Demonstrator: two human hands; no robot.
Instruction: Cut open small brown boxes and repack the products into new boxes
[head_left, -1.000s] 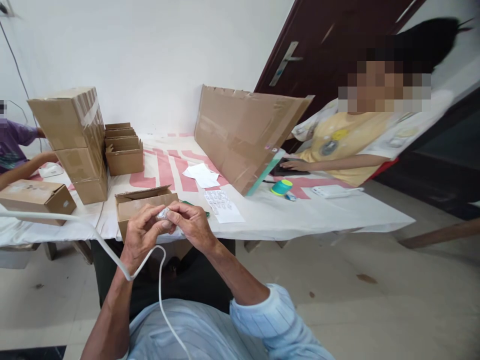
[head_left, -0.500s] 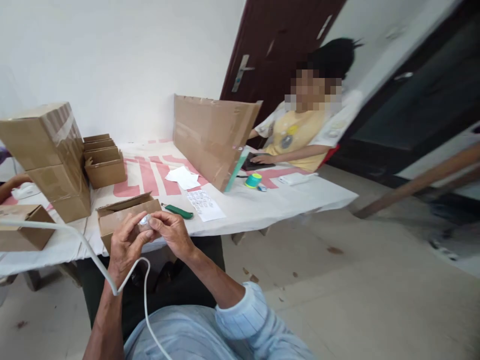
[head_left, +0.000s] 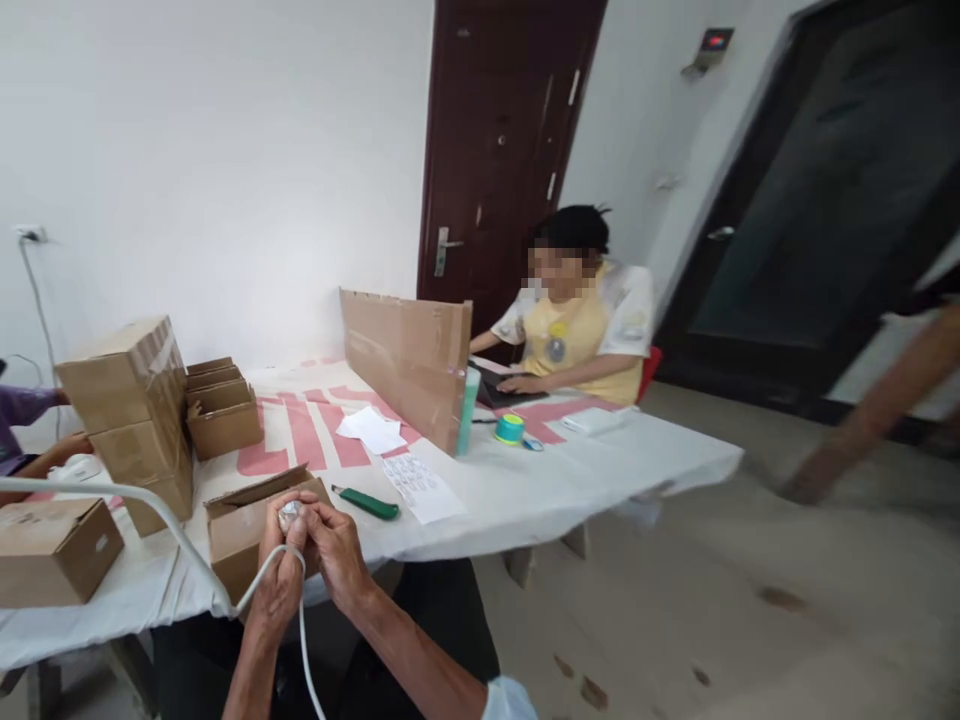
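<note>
Just over the table's near edge, my left hand [head_left: 277, 582] is closed around a small, round, whitish shiny object [head_left: 289, 513]. It is too small and too covered by fingers for me to tell its kind. My right hand [head_left: 337, 552] pinches at the same object from the right, its fingertips against those of the left. Right behind both hands stands an open cardboard box [head_left: 231, 545]. A green utility knife [head_left: 367, 503] lies to the right of that box. A white cable [head_left: 302, 630] loops past my left wrist.
Stacked cartons [head_left: 142, 440], small open boxes [head_left: 223, 415] and another carton [head_left: 60, 550] occupy the left. Papers [head_left: 424, 488], a tall cardboard sheet [head_left: 405, 365] and a tape roll [head_left: 510, 429] lie rightward. A person [head_left: 577, 320] sits behind the sheet; another person's arm [head_left: 56, 455] shows far left.
The view has tilted upward, so the table and hands appear lower. My hands have drawn closer together around the small object, which stays held.
</note>
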